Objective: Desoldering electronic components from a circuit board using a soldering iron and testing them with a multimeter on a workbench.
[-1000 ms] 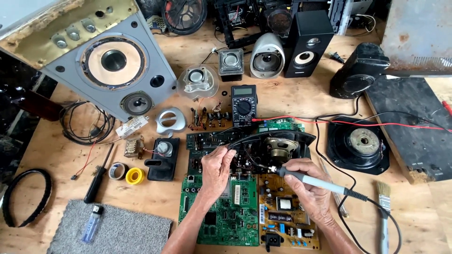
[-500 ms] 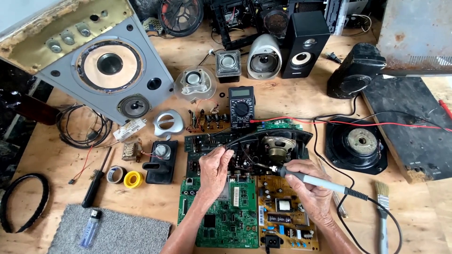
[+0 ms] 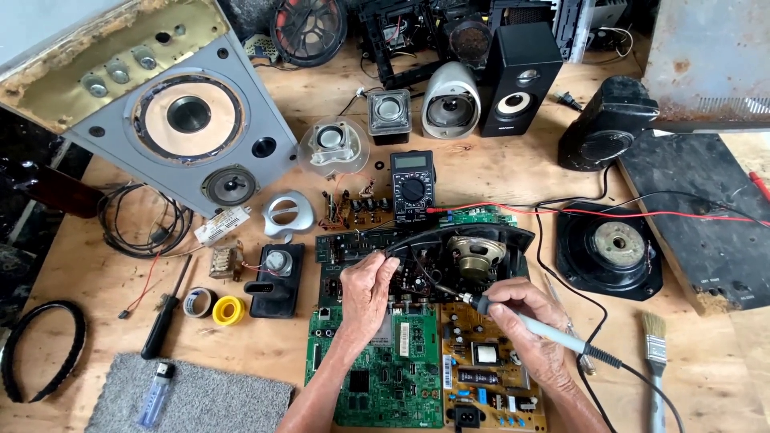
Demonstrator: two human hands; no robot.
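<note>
Wooden worktop (image 3: 497, 172), covered edge to edge with audio parts and tools. At far left a black rubber belt (image 3: 40, 353) lies in a loop, with a grey mat (image 3: 216, 397) and a blue lighter (image 3: 155, 394) beside it. Above them a large grey speaker cabinet (image 3: 180, 120) lies face up. Just right of the belt: a black screwdriver (image 3: 164, 313), a roll of grey tape (image 3: 196, 302) and a roll of yellow tape (image 3: 228, 309), the two rolls side by side.

At centre, a green circuit board (image 3: 377, 377) and a tan circuit board (image 3: 489, 381) lie edge to edge. Behind them sits an opened black speaker housing (image 3: 461, 252) with its cone exposed; a black multimeter (image 3: 412, 187) lies behind that, red lead running off to the right.

The left hand (image 3: 367, 290) rests over the upper edge of the green board, fingers curled at the housing's left side; whether its grip encloses a wire cannot be told. The right hand (image 3: 525, 309) has a closed grip around the handle of a soldering iron (image 3: 529, 325), tip pointing left into the housing, close to the left fingertips.

Further right: a round black speaker driver (image 3: 611, 248), a paintbrush (image 3: 656, 353), and a dark board (image 3: 706, 216).
</note>
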